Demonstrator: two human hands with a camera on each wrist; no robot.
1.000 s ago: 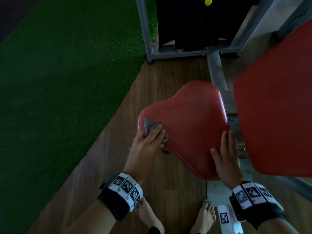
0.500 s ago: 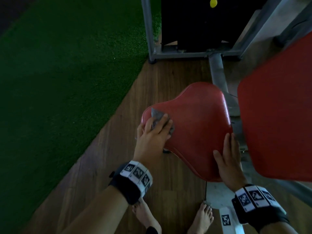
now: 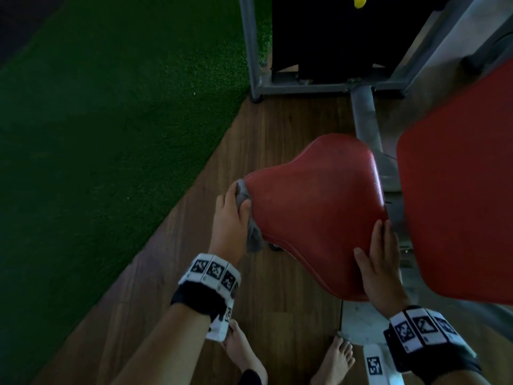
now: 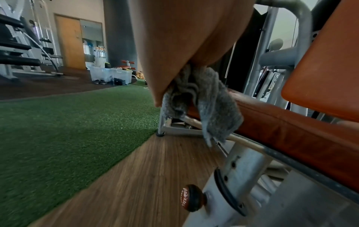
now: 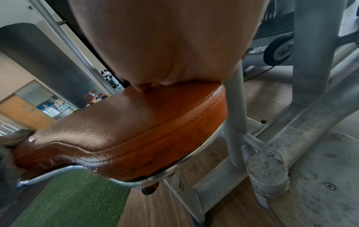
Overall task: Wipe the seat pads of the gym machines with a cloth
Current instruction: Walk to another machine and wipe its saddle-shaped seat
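The left hand holds the grey cloth bunched against the left edge of the red seat pad, fingers curled round it, probably to clean the side seam as well as the top. The right hand lies flat with straight fingers on the pad's near right corner, likely to steady it. A second ago the cloth lay on the pad's top surface near that left corner; it has since slid over the rim. A second red pad hangs to the right, apparently untouched.

Person: bare forearms and bare feet; each wrist wears a black strap topped with white blocks bearing black square-pattern markers.
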